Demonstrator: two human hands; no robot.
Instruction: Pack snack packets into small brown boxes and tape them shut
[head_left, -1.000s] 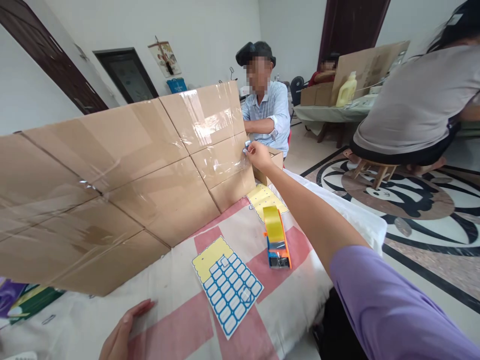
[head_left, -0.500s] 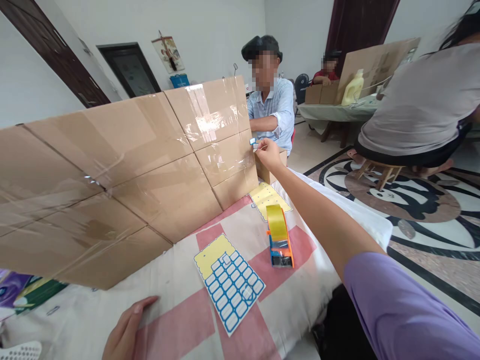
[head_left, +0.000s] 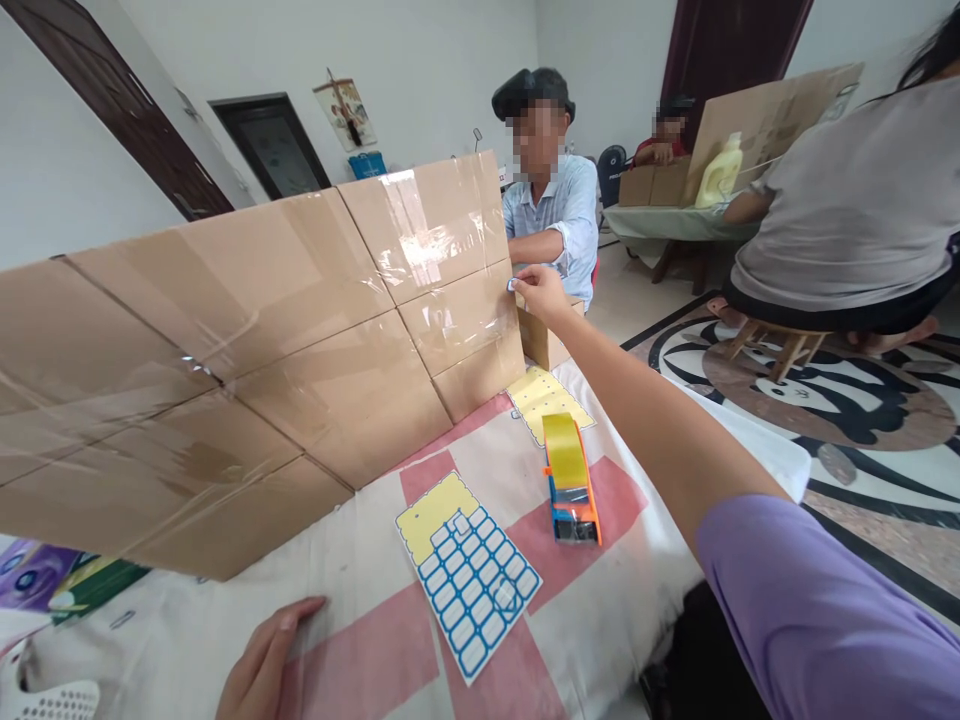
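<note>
My right hand (head_left: 543, 294) reaches out to the right edge of the tall cardboard panel (head_left: 330, 370). Thumb and forefinger pinch a small white sticker label (head_left: 511, 285) with a blue border at that edge. How much of the label touches the cardboard is hard to see. My left hand (head_left: 264, 655) rests on the tablecloth with its fingers stretched out, holding nothing. Between the hands lies a sheet of blue-bordered sticker labels (head_left: 474, 590), its upper part bare yellow backing. Farther off is a yellow backing sheet (head_left: 546, 402).
An orange and blue tape dispenser (head_left: 571, 480) with yellow tape stands right of the label sheet. Purple and green packets (head_left: 52, 575) and a white perforated object (head_left: 64, 700) lie at left. A person in a light blue shirt (head_left: 559, 215) sits behind the panel; others sit farther right.
My right fingers have come closer to the panel's edge, now covering much of the label. My left hand has stayed in place on the cloth. The view has shifted slightly.
</note>
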